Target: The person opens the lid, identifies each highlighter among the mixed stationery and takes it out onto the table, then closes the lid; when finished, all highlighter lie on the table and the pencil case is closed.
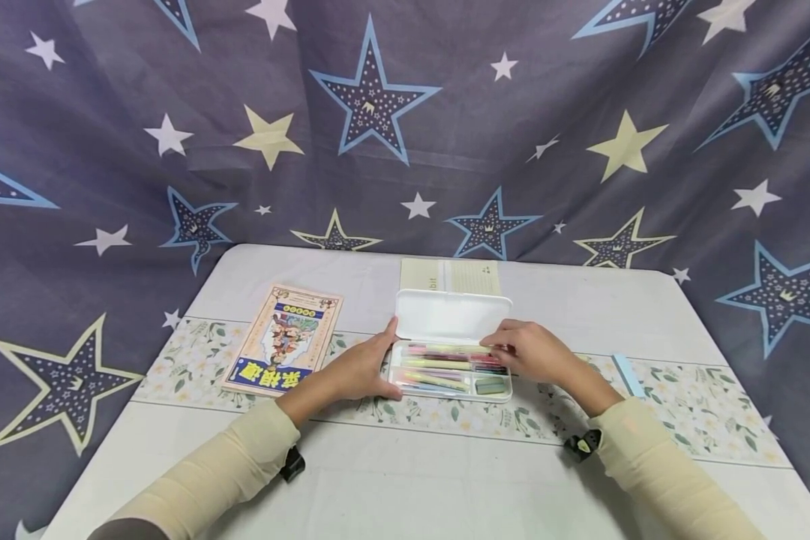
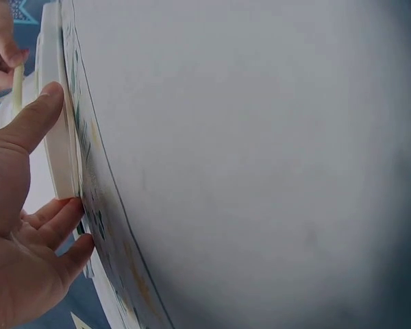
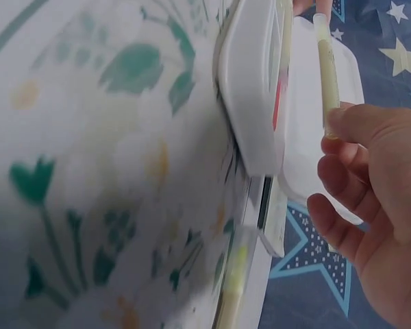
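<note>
A white pencil case (image 1: 445,315) lies with its lid raised, full of colored pens (image 1: 439,379), with a grey-green block (image 1: 490,385) in its small front-right compartment. My left hand (image 1: 364,371) holds the case by its left end. In the left wrist view, the thumb lies along the front wall (image 2: 58,157) and the fingers reach round the end. Over the case's right half, my right hand (image 1: 529,352) pinches a pale yellow pen (image 3: 329,75) between thumb and fingers. That pen stands above the case's wall in the right wrist view.
A comic-style book (image 1: 283,341) lies left of the case. Behind the lid is a pale green notebook (image 1: 469,274), partly hidden. A light blue strip (image 1: 628,375) rests to the right, beyond my right forearm. A starry curtain (image 1: 378,172) hangs behind the table.
</note>
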Available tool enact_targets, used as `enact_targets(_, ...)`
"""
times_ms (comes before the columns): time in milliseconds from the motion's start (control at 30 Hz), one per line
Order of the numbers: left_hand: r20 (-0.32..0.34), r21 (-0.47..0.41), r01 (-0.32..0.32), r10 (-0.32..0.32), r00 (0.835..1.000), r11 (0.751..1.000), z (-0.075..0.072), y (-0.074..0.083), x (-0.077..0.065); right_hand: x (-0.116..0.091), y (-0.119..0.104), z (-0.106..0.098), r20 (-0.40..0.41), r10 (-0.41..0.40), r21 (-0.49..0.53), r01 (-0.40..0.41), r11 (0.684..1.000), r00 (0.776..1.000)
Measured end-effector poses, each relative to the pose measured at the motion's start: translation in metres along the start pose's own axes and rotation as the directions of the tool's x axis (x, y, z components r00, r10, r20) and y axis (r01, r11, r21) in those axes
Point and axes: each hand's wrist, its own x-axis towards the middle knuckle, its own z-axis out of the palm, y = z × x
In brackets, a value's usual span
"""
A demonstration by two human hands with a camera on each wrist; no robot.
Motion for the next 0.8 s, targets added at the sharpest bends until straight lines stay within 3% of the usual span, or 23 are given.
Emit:
enact_targets(567,0.004,0.011,0.000,0.000,1.000,1.000,-0.001,0.001,-0.001,-0.042,0.028,-0.019,-0.063,0.057,0.016,-0.056,0.998,0.996)
enact_targets(800,0.006,0.004,-0.004,0.004,1.000,1.000,0.000,0.000,0.001,-0.057,0.038,-0.023,-0.050,0.112,0.002,-0.112,0.994,0.993)
